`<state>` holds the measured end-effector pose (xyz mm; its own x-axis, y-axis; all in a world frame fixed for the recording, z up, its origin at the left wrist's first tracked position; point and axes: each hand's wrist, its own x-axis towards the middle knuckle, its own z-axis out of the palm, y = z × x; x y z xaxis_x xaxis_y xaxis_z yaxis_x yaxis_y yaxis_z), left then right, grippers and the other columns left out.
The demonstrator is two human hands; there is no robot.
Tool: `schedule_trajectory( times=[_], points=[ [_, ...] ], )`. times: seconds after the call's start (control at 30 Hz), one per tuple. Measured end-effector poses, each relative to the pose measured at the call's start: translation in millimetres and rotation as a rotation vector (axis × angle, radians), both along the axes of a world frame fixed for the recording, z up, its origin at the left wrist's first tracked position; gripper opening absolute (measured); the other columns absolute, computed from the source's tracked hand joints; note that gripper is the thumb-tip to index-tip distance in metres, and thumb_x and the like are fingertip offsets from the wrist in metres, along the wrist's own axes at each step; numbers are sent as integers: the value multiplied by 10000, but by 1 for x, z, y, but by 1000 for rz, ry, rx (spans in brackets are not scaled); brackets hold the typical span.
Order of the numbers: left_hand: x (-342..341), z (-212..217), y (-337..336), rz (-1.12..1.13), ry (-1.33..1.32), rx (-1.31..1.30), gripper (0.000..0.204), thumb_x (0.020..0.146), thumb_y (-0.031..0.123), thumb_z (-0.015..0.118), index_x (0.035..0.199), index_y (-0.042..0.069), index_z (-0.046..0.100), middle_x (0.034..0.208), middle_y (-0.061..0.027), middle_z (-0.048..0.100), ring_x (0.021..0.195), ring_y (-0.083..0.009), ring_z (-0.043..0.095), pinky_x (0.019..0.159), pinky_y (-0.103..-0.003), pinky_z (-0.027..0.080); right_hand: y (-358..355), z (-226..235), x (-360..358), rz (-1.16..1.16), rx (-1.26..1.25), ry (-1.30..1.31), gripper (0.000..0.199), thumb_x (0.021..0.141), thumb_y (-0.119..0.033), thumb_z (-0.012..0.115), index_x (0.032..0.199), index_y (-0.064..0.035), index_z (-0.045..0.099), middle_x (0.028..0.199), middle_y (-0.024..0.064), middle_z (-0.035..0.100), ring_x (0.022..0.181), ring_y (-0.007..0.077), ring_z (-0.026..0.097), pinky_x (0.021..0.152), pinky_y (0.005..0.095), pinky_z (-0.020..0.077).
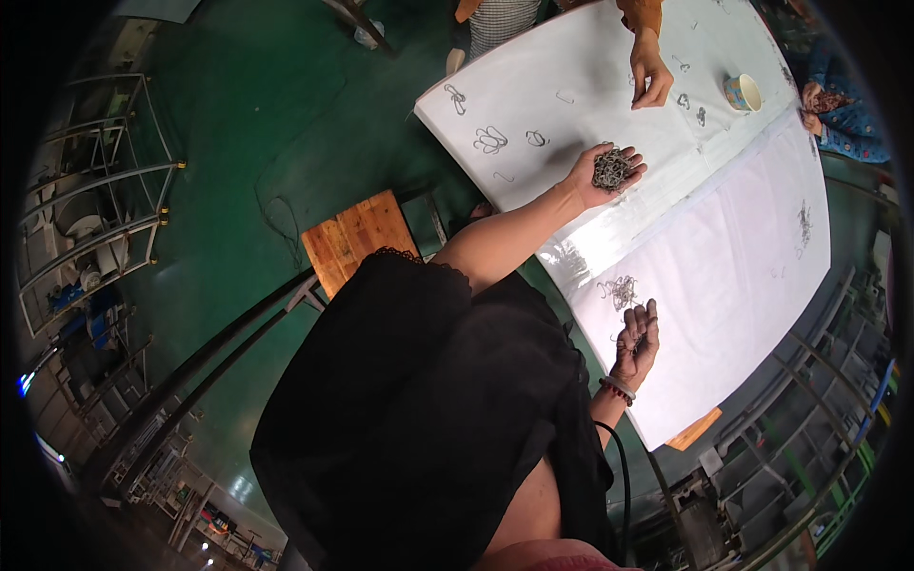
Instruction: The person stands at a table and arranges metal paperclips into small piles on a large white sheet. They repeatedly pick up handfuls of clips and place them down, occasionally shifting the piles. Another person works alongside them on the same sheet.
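My left hand (599, 177) is stretched over the white table, palm up and cupped under a heap of small metal wire hooks (611, 169). Near the table's close edge, my right hand (636, 344) has its fingers curled, with thin wire hooks showing against the palm. Just beyond its fingertips lies a loose pile of wire hooks (621, 291) on the sheet. Further hooks rest past my left hand, among them a ring-shaped cluster (490, 140) and a smaller bunch (536, 138).
Across the white table (705, 276), another person's hand (650, 78) reaches in beside scattered hooks. A paper cup (742, 93) stands near the far side. At the right, someone else's hands (812, 107) hold hooks. A wooden stool (357, 238) stands left of the table.
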<state>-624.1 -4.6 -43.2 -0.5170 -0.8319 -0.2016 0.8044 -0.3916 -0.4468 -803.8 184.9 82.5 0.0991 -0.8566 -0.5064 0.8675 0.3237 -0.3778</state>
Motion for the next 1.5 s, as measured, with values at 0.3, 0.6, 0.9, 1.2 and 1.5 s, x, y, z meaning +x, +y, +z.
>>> schedule_trajectory(
  times=[0.3, 0.6, 0.9, 1.2, 1.5],
  points=[
    [27, -32, -22, 246, -5, 28, 288, 839, 175, 454, 1050, -16, 501, 1092, -158, 519, 1120, -320, 434, 957, -409, 379, 4, -1, -10, 13, 9, 9, 331, 805, -65, 569, 1088, 50, 442, 696, 33, 357, 571, 99, 343, 356, 154, 289],
    [32, -38, -24, 373, 19, 23, 302, 856, 182, 433, 1065, -27, 494, 1099, -165, 517, 1139, -325, 412, 981, -413, 342, 2, 7, -12, 22, 16, 93, 315, 801, -94, 588, 1058, 54, 482, 681, 21, 358, 576, 91, 342, 359, 144, 274],
    [25, -10, -20, 278, 44, 39, 297, 845, 165, 443, 1068, -24, 496, 1105, -167, 516, 1138, -325, 417, 979, -419, 352, 0, 2, -10, 23, 24, 74, 326, 788, -96, 601, 1055, 59, 494, 666, 20, 359, 573, 88, 343, 356, 137, 259],
    [0, 7, -14, 146, -14, 31, 281, 826, 187, 483, 1018, -14, 524, 1039, -152, 547, 1079, -313, 471, 939, -390, 403, 0, -2, -15, 39, -14, 11, 328, 799, -87, 588, 1064, 63, 465, 676, 25, 364, 574, 87, 345, 359, 142, 276],
    [-2, -7, -18, 143, -88, 85, 273, 837, 195, 458, 1002, -8, 534, 1038, -152, 551, 1061, -316, 478, 926, -394, 404, 15, -6, -23, -13, -22, -32, 322, 800, -82, 586, 1057, 54, 448, 678, 24, 362, 575, 84, 335, 356, 140, 257]
  ],
)
